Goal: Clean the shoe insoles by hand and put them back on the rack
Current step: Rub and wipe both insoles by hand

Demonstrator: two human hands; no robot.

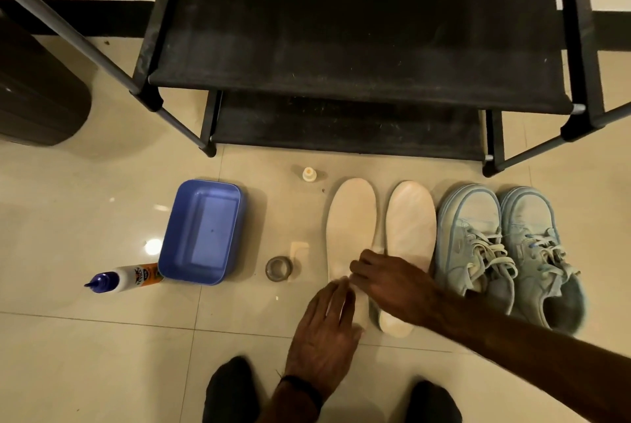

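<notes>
Two pale insoles lie side by side on the tiled floor in front of the black shoe rack (358,47). My right hand (386,281) reaches across the right insole (411,218) and its curled fingers grip the middle of the left insole (351,221). My left hand (327,330) is blurred, its fingers straight, and lies over the heel end of the left insole. A whiter patch shows between the two hands; what it is I cannot tell. Both shelves of the rack carry nothing.
A pair of light blue sneakers (505,252) stands right of the insoles. To the left are a tape roll (279,268), a blue plastic tub (170,252), a lying glue bottle (124,279) and a small cap (309,174). A dark bin (37,98) stands far left. My feet in black socks (232,388) are at the bottom.
</notes>
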